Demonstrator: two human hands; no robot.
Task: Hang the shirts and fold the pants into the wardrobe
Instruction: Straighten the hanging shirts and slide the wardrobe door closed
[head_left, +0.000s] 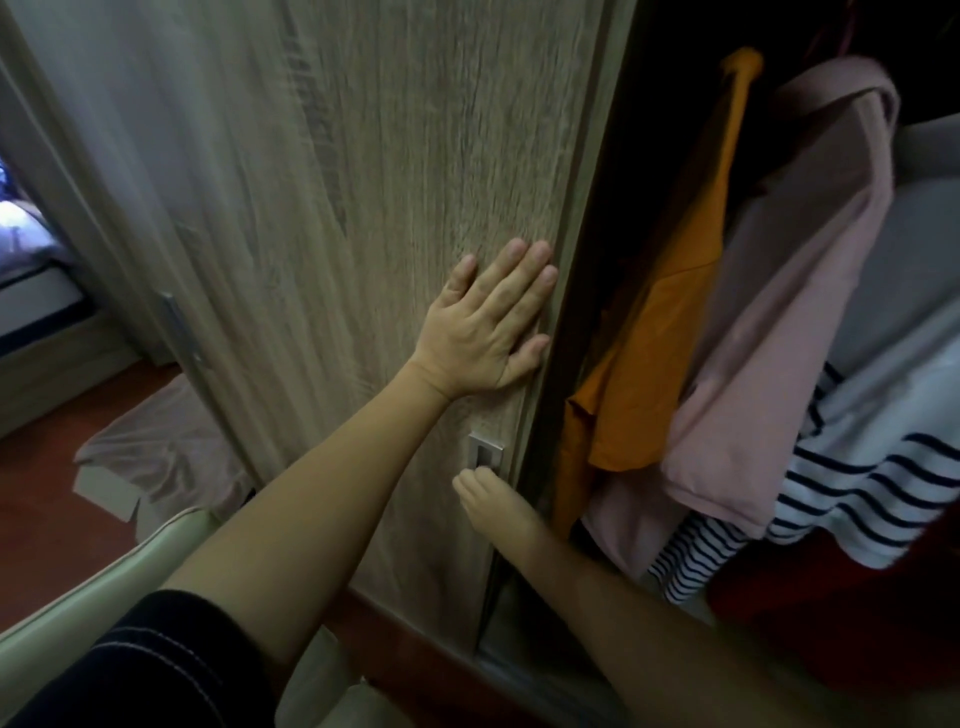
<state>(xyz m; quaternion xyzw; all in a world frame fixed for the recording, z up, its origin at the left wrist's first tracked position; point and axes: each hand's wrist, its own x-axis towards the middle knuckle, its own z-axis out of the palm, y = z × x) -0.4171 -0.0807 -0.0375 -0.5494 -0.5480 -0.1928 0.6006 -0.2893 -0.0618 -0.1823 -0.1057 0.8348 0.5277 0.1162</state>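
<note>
A light wood sliding wardrobe door (322, 218) fills the middle of the view. My left hand (488, 327) presses flat on it near its right edge, fingers straight. Lower down, my right hand (485, 493) has its fingers curled at the recessed metal handle (485, 453). In the open section to the right hang an orange shirt (670, 332), a pink shirt (795, 332) and a navy-and-white striped shirt (852, 499).
A pale cloth (156, 441) lies on the reddish floor at the left, over a cardboard box (106, 496). A light green padded edge (98, 592) is at the lower left. A bed (26, 249) shows at the far left.
</note>
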